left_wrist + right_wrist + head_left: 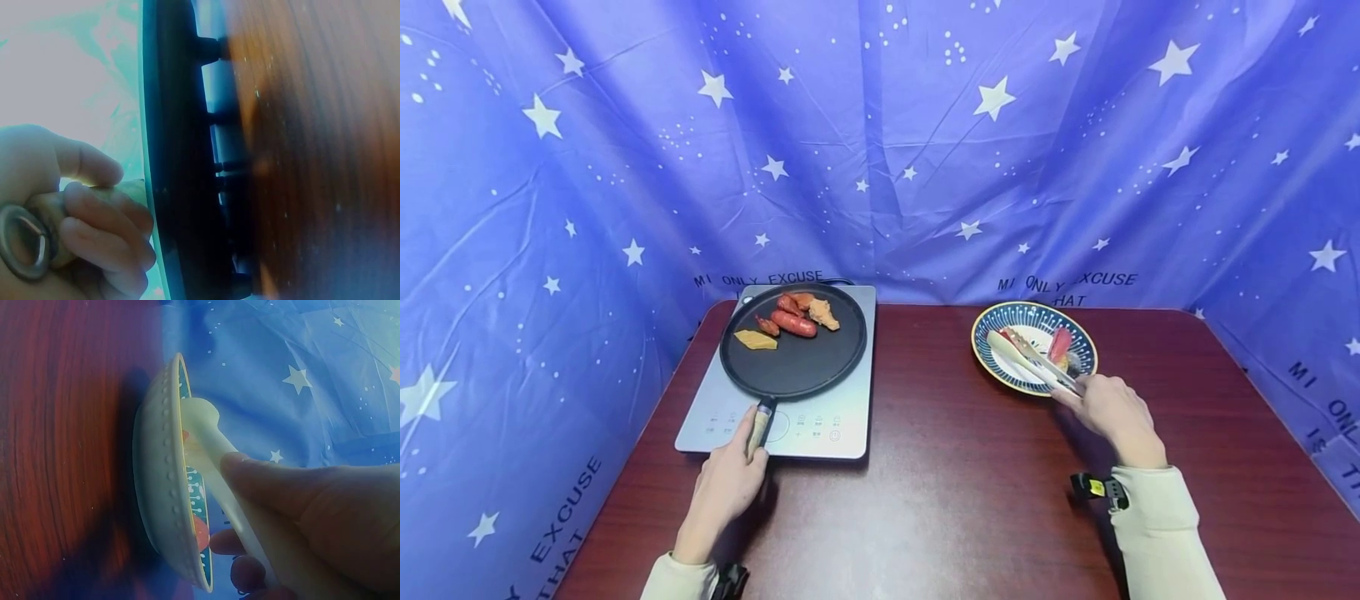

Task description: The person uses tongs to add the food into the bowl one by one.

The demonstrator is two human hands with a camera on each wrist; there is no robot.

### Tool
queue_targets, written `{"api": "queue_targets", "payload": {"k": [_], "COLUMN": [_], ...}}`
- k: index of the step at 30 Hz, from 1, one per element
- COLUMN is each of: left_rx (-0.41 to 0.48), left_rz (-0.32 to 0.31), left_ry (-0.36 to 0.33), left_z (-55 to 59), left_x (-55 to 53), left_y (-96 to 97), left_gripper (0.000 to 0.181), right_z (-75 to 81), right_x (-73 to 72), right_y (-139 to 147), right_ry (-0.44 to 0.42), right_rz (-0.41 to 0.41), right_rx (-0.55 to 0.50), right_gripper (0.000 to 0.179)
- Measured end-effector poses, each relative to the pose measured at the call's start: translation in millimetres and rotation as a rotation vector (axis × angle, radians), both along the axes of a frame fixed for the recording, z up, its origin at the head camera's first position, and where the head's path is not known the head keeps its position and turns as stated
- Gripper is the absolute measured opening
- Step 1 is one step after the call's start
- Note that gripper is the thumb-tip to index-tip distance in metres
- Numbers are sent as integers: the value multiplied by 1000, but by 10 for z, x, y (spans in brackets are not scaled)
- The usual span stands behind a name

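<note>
My left hand (726,479) grips the wooden handle (759,427) of a round black frying pan (797,367). In the pan lie a sausage (793,324), a flat yellow piece (756,340), a lumpy golden-brown piece (823,314) and some smaller reddish bits. On the right, my right hand (1116,412) holds pale tongs (1017,356), their tips inside a blue-and-white patterned plate (1037,315). A brownish-red food piece lies at the tong tips, and I cannot tell whether they pinch it. A pinkish-red piece (1060,342) sits at the plate's right side.
The pan stands on a silver induction cooker (850,417) with touch controls at its front. Both cooker and plate stand on a dark red wooden table (925,483). Behind and at the sides hangs a blue star-patterned curtain (910,217).
</note>
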State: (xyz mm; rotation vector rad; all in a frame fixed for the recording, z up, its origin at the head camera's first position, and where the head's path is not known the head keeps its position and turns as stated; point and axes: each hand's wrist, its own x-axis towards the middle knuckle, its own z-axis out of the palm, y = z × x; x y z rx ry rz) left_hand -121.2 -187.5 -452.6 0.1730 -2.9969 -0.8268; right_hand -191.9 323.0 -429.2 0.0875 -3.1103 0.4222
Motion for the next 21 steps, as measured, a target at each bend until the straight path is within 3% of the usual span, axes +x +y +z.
{"api": "queue_targets", "payload": {"k": [12, 21], "left_rx": [-10, -4], "left_rz": [2, 2], "left_ry": [10, 16], "left_z": [-3, 7], "left_x": [0, 16], "left_y": [0, 3], "left_gripper": [66, 66], "right_z": [3, 30], "right_x": [29, 49], "right_y": [4, 7], "right_ry": [66, 60], "right_rz": [19, 42], "right_rx": [14, 26], "right_gripper": [45, 45]}}
